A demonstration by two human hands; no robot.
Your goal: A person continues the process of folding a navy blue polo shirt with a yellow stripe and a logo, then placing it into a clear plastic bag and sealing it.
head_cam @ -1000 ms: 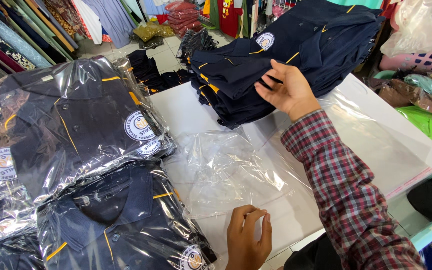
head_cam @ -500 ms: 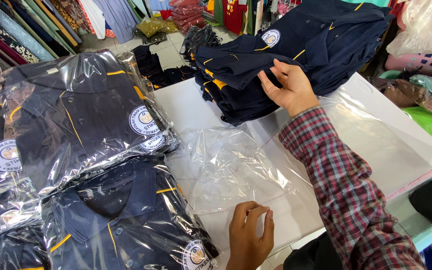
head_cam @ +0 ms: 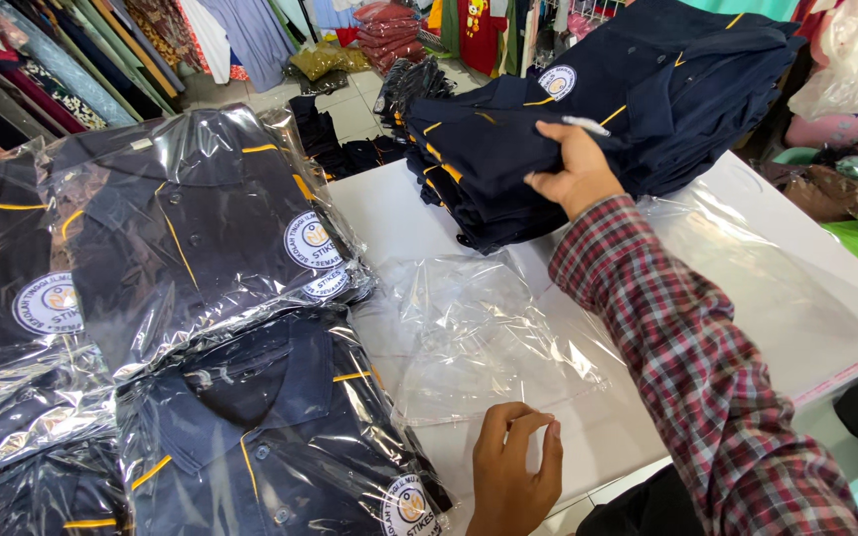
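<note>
A stack of folded navy polo shirts (head_cam: 489,159) with yellow trim and round chest badges lies at the far side of the white table (head_cam: 389,208). My right hand (head_cam: 576,171), in a red plaid sleeve, grips the near edge of the top shirt of that stack, fingers tucked into the fold. A crumpled clear plastic bag (head_cam: 479,337) lies flat on the table in front of me. At its near edge my left hand (head_cam: 514,474) has fingers pinched on the plastic.
Two piles of navy shirts sealed in clear bags fill the left side (head_cam: 201,228) (head_cam: 280,427). A larger sheet of clear bags (head_cam: 786,298) lies under my right arm. Hanging garments and bundled clothes surround the table at the back and right.
My right hand has slid up onto the top of the shirt stack and closed on the top shirt. My left hand stays at the bag's near edge.
</note>
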